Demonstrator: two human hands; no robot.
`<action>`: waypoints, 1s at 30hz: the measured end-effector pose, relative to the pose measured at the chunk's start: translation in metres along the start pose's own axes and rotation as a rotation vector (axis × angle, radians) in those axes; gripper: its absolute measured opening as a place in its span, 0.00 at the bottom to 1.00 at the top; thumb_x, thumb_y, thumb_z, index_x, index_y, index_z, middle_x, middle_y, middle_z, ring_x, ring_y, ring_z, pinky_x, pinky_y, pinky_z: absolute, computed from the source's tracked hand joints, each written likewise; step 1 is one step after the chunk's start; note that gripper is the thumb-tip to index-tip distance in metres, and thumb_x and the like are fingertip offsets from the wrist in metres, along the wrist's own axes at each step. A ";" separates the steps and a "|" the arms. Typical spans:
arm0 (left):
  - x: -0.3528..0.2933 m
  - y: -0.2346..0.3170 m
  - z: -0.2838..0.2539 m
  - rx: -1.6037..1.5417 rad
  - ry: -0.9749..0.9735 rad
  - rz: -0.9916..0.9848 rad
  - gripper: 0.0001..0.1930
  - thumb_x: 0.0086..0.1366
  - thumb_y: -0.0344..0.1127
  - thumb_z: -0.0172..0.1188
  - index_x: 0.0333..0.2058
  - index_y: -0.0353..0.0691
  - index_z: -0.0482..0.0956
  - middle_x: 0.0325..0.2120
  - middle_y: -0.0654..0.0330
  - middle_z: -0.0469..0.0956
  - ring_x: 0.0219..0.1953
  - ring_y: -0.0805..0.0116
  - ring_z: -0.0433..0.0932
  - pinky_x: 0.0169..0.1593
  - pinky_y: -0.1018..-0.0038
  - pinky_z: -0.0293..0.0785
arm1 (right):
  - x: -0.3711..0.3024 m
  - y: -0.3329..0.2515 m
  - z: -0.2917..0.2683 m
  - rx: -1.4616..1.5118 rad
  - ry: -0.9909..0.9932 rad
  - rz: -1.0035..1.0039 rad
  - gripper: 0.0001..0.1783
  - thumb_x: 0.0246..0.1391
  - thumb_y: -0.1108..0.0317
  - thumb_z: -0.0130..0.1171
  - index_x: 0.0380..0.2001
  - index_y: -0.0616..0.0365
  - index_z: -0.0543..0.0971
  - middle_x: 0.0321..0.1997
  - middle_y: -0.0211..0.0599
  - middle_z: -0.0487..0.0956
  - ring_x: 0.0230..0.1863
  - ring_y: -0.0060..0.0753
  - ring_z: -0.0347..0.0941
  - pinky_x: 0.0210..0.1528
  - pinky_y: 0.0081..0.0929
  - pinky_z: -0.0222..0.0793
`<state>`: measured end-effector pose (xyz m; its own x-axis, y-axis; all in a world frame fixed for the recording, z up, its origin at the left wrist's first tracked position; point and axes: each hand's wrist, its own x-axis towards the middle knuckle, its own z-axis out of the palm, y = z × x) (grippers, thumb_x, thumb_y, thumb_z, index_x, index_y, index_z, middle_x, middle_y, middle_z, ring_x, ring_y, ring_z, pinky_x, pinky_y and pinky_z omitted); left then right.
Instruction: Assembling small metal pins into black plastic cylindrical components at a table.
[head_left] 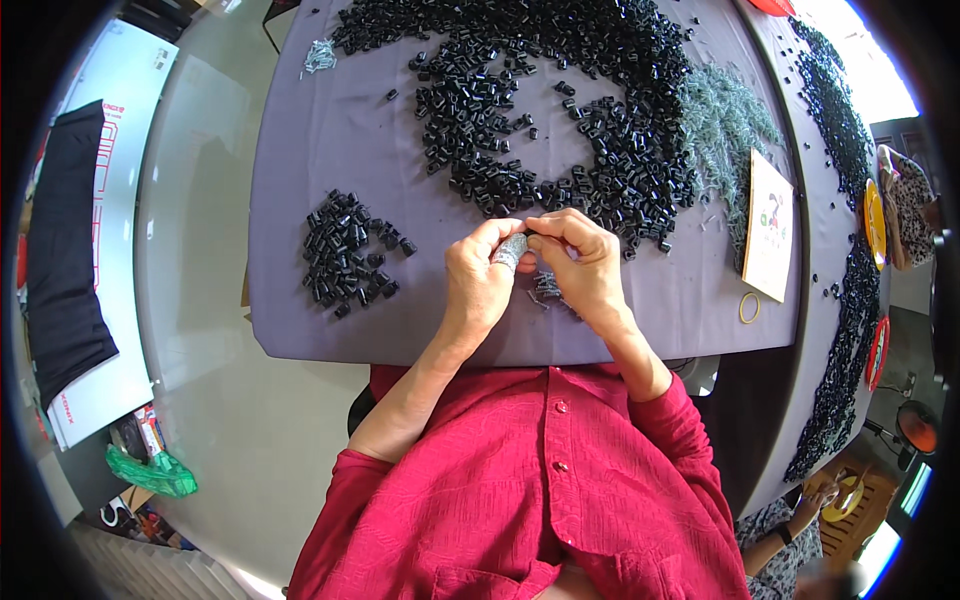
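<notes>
My left hand (478, 277) and my right hand (588, 268) meet fingertip to fingertip above the near side of the table. Grey wrapping (510, 250) covers my left thumb. A sliver of a small black plastic part (529, 234) shows between the pinched fingers, which hide most of it. My right thumb and forefinger are closed against it; whether they also hold a screw is hidden. Partly under my right hand lies a little heap of silver screws (547, 288). To the left of my hands sits a small pile of black plastic parts (345, 250).
A large mass of black parts (610, 130) spreads beyond my hands, with a heap of screws (725, 125) at its right. A white card (768, 225) and a yellow ring (749, 307) lie right. Another person's hand (806, 512) shows at lower right.
</notes>
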<state>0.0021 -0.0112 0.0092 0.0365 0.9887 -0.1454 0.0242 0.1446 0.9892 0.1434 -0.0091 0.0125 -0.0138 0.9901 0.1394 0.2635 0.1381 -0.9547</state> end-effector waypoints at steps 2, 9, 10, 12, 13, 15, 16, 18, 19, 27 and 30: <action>0.000 0.002 -0.001 -0.002 -0.004 0.003 0.10 0.64 0.19 0.52 0.42 0.30 0.78 0.29 0.58 0.82 0.29 0.72 0.82 0.36 0.76 0.81 | 0.001 0.001 0.001 -0.108 0.016 -0.132 0.11 0.47 0.80 0.59 0.35 0.59 0.82 0.32 0.39 0.81 0.33 0.34 0.79 0.36 0.26 0.74; 0.000 0.008 -0.004 0.058 -0.023 0.079 0.06 0.65 0.24 0.55 0.40 0.31 0.76 0.23 0.58 0.81 0.24 0.72 0.80 0.31 0.75 0.78 | 0.005 0.000 0.005 -0.315 -0.060 -0.306 0.16 0.41 0.81 0.55 0.37 0.59 0.80 0.31 0.40 0.79 0.31 0.42 0.76 0.36 0.33 0.73; 0.001 0.009 -0.007 0.045 -0.048 0.032 0.05 0.65 0.25 0.56 0.39 0.31 0.75 0.23 0.58 0.80 0.23 0.73 0.79 0.29 0.75 0.78 | 0.005 0.001 0.005 -0.313 -0.062 -0.307 0.16 0.41 0.81 0.55 0.37 0.59 0.80 0.31 0.40 0.79 0.31 0.42 0.76 0.36 0.33 0.73; 0.006 0.010 -0.013 0.072 -0.093 -0.067 0.05 0.65 0.26 0.57 0.38 0.31 0.75 0.22 0.59 0.80 0.22 0.74 0.79 0.27 0.76 0.76 | 0.005 0.003 0.005 -0.359 -0.108 -0.370 0.17 0.40 0.81 0.54 0.38 0.60 0.76 0.32 0.42 0.79 0.34 0.47 0.75 0.39 0.38 0.72; 0.008 0.010 -0.015 0.098 -0.140 -0.168 0.04 0.65 0.26 0.57 0.37 0.32 0.75 0.21 0.59 0.80 0.21 0.75 0.78 0.24 0.77 0.75 | 0.004 0.007 0.005 -0.358 -0.110 -0.369 0.17 0.40 0.81 0.54 0.38 0.60 0.76 0.32 0.42 0.79 0.34 0.47 0.75 0.39 0.38 0.72; 0.009 0.005 -0.016 0.098 -0.124 -0.213 0.04 0.64 0.26 0.57 0.36 0.33 0.75 0.20 0.60 0.79 0.19 0.76 0.77 0.22 0.78 0.73 | 0.003 0.014 0.007 -0.417 -0.150 -0.403 0.17 0.41 0.80 0.55 0.39 0.61 0.76 0.33 0.42 0.79 0.33 0.46 0.74 0.38 0.38 0.72; 0.010 0.003 -0.016 0.096 -0.109 -0.256 0.03 0.64 0.26 0.58 0.35 0.33 0.75 0.20 0.60 0.79 0.18 0.78 0.75 0.19 0.79 0.71 | 0.003 0.015 0.007 -0.417 -0.151 -0.403 0.17 0.41 0.80 0.55 0.39 0.61 0.76 0.33 0.42 0.79 0.33 0.46 0.74 0.38 0.38 0.72; 0.012 0.006 -0.017 0.101 -0.113 -0.266 0.02 0.63 0.25 0.56 0.34 0.34 0.75 0.20 0.60 0.79 0.17 0.79 0.74 0.18 0.80 0.70 | 0.003 0.015 0.009 -0.431 -0.177 -0.419 0.17 0.42 0.82 0.56 0.40 0.59 0.77 0.31 0.39 0.78 0.33 0.43 0.74 0.37 0.36 0.71; 0.013 0.007 -0.018 0.107 -0.117 -0.276 0.02 0.62 0.23 0.55 0.34 0.34 0.76 0.20 0.59 0.79 0.16 0.80 0.73 0.16 0.81 0.69 | 0.004 0.014 0.009 -0.429 -0.179 -0.419 0.17 0.42 0.82 0.56 0.40 0.59 0.77 0.31 0.39 0.78 0.33 0.43 0.74 0.37 0.36 0.71; 0.010 0.004 -0.019 -0.020 -0.068 -0.295 0.02 0.62 0.24 0.57 0.30 0.34 0.75 0.18 0.61 0.78 0.15 0.80 0.73 0.16 0.81 0.70 | 0.009 0.021 0.006 -0.388 -0.169 -0.380 0.08 0.43 0.78 0.60 0.30 0.59 0.79 0.28 0.37 0.74 0.32 0.45 0.70 0.36 0.37 0.69; 0.007 0.001 -0.020 -0.034 -0.065 -0.276 0.02 0.62 0.24 0.57 0.30 0.34 0.76 0.19 0.60 0.78 0.16 0.79 0.74 0.17 0.80 0.71 | 0.008 0.021 0.008 -0.386 -0.190 -0.395 0.07 0.42 0.79 0.60 0.29 0.59 0.78 0.26 0.37 0.72 0.30 0.44 0.69 0.34 0.37 0.68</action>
<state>-0.0177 -0.0030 0.0093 0.0968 0.9072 -0.4094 0.0083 0.4106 0.9118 0.1413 0.0023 -0.0088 -0.3465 0.8569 0.3817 0.5352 0.5148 -0.6698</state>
